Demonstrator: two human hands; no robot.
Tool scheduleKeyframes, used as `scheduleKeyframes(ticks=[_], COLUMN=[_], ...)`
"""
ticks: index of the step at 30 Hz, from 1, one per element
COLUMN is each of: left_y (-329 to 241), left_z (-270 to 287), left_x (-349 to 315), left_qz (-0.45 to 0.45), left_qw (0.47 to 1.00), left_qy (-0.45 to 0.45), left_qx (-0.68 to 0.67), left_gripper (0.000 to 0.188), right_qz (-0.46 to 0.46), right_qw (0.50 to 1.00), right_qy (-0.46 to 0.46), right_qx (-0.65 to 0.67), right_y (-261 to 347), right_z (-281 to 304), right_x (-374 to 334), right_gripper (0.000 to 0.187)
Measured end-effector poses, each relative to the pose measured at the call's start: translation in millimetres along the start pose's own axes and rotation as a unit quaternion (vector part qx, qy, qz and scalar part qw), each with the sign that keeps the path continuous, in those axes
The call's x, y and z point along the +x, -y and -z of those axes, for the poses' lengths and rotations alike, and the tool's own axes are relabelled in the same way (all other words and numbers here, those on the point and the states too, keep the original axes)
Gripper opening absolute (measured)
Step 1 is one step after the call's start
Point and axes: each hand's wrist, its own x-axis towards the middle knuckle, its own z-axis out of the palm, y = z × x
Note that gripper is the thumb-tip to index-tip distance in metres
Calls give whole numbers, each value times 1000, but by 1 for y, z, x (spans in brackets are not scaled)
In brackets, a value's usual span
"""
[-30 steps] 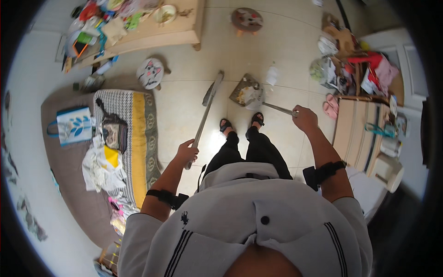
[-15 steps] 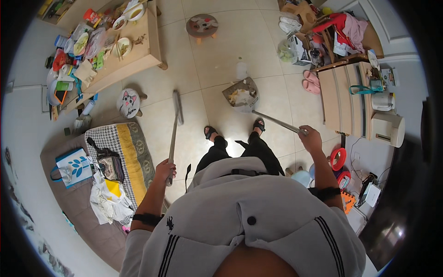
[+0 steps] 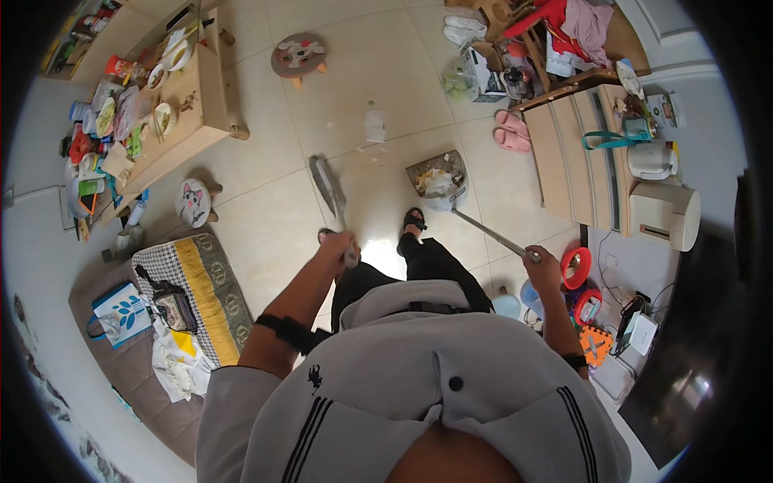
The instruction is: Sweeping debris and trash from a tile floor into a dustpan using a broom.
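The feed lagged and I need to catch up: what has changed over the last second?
The left hand has come inward in front of the left leg, bringing the broom rightward, nearer the white scrap. The right hand has shifted the dustpan rightward, closer to the pink slippers. The camera view has turned too. Neither hand let go; the slippers and cat-face stool stayed put.
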Motion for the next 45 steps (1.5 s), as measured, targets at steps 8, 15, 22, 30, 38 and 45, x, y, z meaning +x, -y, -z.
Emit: scheduleKeyframes(ticks=[8, 15, 22, 30, 38, 45], left_y=[-82, -80, -115, -186, -210, -255], left_z=[-60, -16, -30, -28, -39, -5], left_x=[28, -15, -62, -25, 49, 87], left_qz=[14, -41, -44, 105, 216, 115], left_qw=[946, 985, 981, 909, 847, 760], left_qy=[136, 95, 82, 189, 217, 175], left_qx=[-294, -136, 170, 357, 435, 616], left_gripper=[11, 10, 17, 27, 34, 33], right_qz=[-23, -99, -180, -345, -443, -495], right_qw=[1000, 969, 933, 858, 771, 748], right_qy=[-7, -37, -83, -152, -239, -238], right_qx=[20, 224, 301, 348, 390, 372], right_y=[-65, -93, -77, 1, 72, 99], right_z=[21, 11, -9, -16, -33, -42], right_x=[39, 59, 54, 2, -76, -106], right_gripper=[21, 22, 20, 23, 25, 26])
